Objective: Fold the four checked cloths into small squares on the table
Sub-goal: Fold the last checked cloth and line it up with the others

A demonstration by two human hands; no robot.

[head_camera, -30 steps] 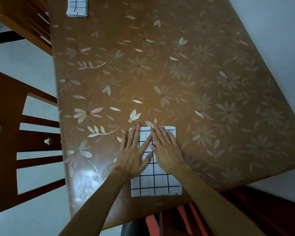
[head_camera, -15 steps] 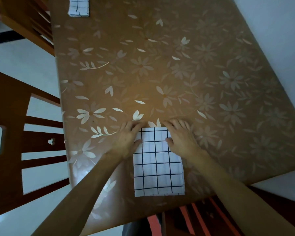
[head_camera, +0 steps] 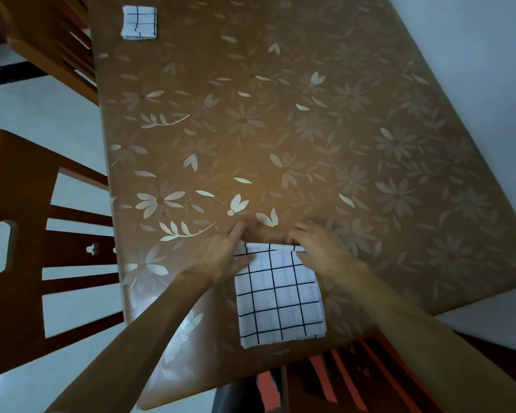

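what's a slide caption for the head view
Left hand and right hand hold the checked cloth by its far edge

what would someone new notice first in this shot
The white checked cloth near the front edge of the flowered table, its far edge pinched by the left hand and right hand. A small folded cloth lies at the far left corner.

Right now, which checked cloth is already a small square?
The far cloth at the left edge, untouched. The near cloth is a longer rectangle, its far end held by the left hand and right hand.
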